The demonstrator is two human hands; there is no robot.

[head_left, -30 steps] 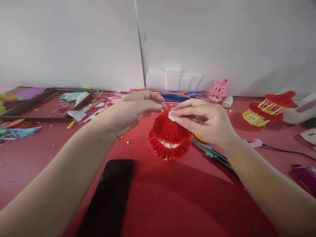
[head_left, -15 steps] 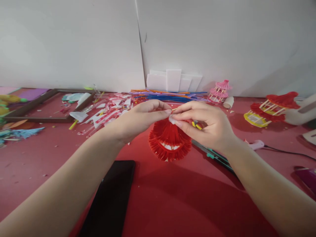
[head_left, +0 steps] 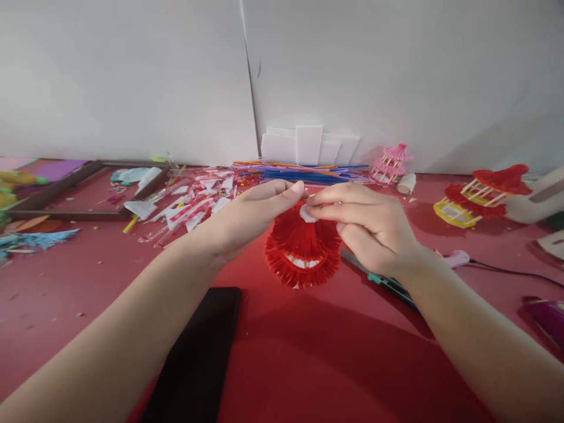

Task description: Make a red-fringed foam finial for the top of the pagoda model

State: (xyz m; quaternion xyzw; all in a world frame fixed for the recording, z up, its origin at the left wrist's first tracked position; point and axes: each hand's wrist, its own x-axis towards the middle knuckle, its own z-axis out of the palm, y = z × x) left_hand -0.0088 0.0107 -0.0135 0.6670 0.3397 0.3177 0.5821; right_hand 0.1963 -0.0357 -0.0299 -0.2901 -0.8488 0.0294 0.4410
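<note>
- Head view, item: a red pleated structure (head_left: 304, 249) of two tiers stands on the red table (head_left: 286, 364), centred between the hands, its top directly below the fingers.
- Head view, white piece: a small white piece (head_left: 307, 215) is seen at the peak of the structure, at the right hand's fingertips. Whether it is fixed there cannot be told.
- Head view, right hand (head_left: 374, 226): foremost fingertips touch the white piece from the right. The thumb stands apart from them, lower and to the right, in front of the pleats; thumb and fingers are spread, not pinching the piece.
- Head view, left hand (head_left: 253, 214): positioned at the upper left of the structure, thumb extended toward the peak, fingers curled behind it. Fingertips are hidden; whether they pinch anything cannot be told.
- Head view, surroundings: a black phone (head_left: 194, 352) lies nearer the wearer, left of the structure. A cutter (head_left: 388, 285) lies to the right, partly beneath the right forearm. A small pink model (head_left: 390, 164) stands farther back.
</note>
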